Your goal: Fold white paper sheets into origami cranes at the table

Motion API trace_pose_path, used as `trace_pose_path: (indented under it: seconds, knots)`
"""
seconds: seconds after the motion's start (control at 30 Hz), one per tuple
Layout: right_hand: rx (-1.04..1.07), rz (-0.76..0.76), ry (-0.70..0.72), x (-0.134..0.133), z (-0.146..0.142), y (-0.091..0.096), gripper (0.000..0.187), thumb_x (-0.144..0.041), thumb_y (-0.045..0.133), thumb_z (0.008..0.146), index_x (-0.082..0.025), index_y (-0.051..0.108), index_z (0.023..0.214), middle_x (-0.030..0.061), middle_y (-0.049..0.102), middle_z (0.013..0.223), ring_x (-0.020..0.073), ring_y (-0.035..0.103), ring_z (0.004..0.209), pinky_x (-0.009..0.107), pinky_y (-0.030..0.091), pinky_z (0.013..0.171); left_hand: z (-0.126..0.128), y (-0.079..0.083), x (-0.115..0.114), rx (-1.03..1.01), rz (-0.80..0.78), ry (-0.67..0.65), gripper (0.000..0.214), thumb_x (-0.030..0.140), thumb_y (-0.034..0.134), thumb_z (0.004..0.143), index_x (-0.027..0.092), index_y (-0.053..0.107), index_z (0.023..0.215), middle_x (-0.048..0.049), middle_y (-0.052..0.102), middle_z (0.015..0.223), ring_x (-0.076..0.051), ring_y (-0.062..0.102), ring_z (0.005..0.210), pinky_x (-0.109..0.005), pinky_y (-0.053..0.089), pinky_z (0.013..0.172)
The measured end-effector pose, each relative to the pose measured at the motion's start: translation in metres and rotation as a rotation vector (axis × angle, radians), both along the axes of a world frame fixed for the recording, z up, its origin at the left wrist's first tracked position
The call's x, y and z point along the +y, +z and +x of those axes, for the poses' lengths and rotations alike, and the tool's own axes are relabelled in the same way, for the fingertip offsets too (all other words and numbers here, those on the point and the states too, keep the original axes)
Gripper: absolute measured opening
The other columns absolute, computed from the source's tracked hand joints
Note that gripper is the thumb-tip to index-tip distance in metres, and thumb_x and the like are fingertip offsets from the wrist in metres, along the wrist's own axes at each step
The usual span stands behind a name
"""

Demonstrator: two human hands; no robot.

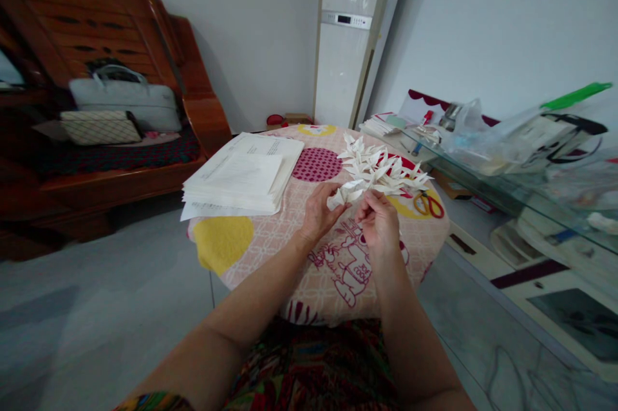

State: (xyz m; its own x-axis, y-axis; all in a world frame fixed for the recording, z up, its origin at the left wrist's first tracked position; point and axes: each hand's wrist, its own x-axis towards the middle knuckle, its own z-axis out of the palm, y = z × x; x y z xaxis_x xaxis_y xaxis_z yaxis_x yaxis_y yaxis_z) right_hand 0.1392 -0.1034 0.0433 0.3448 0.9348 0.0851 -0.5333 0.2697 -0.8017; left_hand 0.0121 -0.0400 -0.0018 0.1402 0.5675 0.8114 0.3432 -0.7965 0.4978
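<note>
Between my hands, just above the cloth, is a folded white paper crane [351,191]. My left hand [319,210] pinches its left side with thumb and fingertips. The fingers of my right hand [379,218] are closed at its right edge, partly hiding that end. Right behind my hands lies a heap of similar folded paper cranes [386,169] with pointed tips. To the left rests a thick stack of printed paper sheets [226,172], with smaller squares on top. Scissors [428,205] with yellow and red handles lie to the right of my right hand.
A patterned cloth covers the round table [270,237]. On the right, a glass shelf [521,185] holds plastic bags and small items close to the table edge. A wooden bench [120,160] with bags [128,102] stands left. A tall white air conditioner [342,57] stands behind.
</note>
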Motion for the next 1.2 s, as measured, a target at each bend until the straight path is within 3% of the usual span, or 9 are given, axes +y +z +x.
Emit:
trace_pose_path:
  seconds: [0.27,0.77,1.2]
  knots:
    - [-0.131,0.081,0.041,0.001,0.005,-0.002,0.021,-0.027,0.075,0.074,-0.022,0.071,0.093,-0.0100,0.052,0.051,0.0060,0.043,0.038,0.020,0.035,0.036,-0.001,0.000,0.000,0.002,-0.055,-0.047,0.037,0.042,0.077,0.080,0.019,0.063,0.105,-0.0057,0.071,0.100,-0.021,0.066,0.090,-0.034,0.054,0.079]
    - [-0.145,0.099,0.060,0.000,0.003,-0.001,0.021,-0.030,0.077,0.073,-0.020,0.070,0.090,-0.0101,0.054,0.050,0.0055,0.043,0.034,0.018,0.034,0.033,0.001,-0.004,0.000,-0.005,-0.074,-0.066,0.042,0.051,0.073,0.081,0.019,0.065,0.105,-0.0087,0.072,0.098,-0.022,0.069,0.090,-0.035,0.058,0.078]
    - [-0.163,0.098,-0.064,-0.001,-0.007,0.003,0.018,-0.033,0.075,0.074,-0.021,0.067,0.086,-0.0100,0.052,0.048,0.0062,0.041,0.034,0.020,0.031,0.033,0.002,-0.004,0.000,-0.009,-0.068,-0.069,0.040,0.051,0.073,0.082,0.018,0.065,0.103,-0.0088,0.072,0.099,-0.021,0.069,0.089,-0.035,0.057,0.077]
